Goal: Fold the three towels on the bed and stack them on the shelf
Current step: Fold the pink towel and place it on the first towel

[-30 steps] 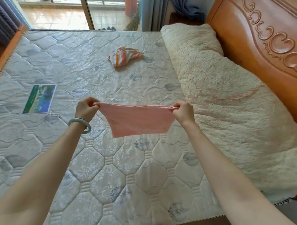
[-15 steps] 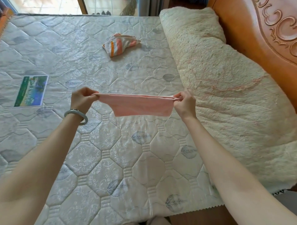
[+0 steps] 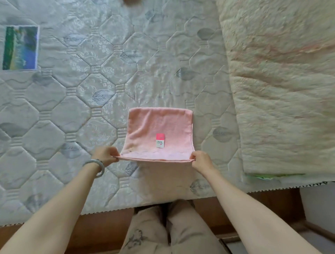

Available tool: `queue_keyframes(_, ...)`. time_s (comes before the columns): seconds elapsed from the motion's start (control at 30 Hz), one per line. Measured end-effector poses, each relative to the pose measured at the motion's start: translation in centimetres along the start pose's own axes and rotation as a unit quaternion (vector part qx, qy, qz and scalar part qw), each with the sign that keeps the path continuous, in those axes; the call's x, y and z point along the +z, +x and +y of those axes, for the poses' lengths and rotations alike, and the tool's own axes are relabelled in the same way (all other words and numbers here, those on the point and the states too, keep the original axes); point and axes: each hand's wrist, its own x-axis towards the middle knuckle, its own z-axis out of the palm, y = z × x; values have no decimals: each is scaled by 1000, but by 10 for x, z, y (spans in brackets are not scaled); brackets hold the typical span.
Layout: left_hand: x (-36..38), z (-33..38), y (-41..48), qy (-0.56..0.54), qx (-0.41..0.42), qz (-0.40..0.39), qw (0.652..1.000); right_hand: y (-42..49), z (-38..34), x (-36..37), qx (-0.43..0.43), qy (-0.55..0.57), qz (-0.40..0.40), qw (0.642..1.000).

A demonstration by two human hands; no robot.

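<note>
A pink towel (image 3: 157,130), doubled over, lies mostly flat on the quilted mattress (image 3: 94,94), with a small red and white label facing up. Its near edge is lifted a little off the bed. My left hand (image 3: 105,156) pinches the near left corner of that edge. My right hand (image 3: 200,159) pinches the near right corner. The far folded edge of the towel rests on the mattress. A sliver of the striped towel (image 3: 131,0) shows at the top edge of the view. No shelf is in view.
A thick cream blanket (image 3: 282,87) covers the right side of the bed, with something green (image 3: 262,176) peeking from under its near edge. A printed card (image 3: 20,47) lies at the far left. The wooden bed frame (image 3: 101,223) and my legs are below.
Both hands have come down and toward me, laying the pink towel onto the mattress from where it hung in the air. My view has tilted downward, so the striped towel has almost left the frame.
</note>
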Motion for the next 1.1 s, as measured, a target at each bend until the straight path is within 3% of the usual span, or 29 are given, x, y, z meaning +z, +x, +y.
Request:
queue_keyframes(0.1,29,-6,-1,42,3,-54,998,-9,17,25,30,-20,-70,997)
queue_keyframes(0.27,39,-16,18,4,-2,-49,999,7,22,25,77,56,-47,994)
queue_keyframes(0.63,3,4,102,-210,-6,128,969,112,1,-18,90,141,98,981)
queue_keyframes(0.87,-9,19,170,-207,-16,186,960,183,-4,-26,107,134,133,976)
queue_keyframes(1.1,-21,26,216,-204,-41,190,960,232,-9,-31,107,113,131,979)
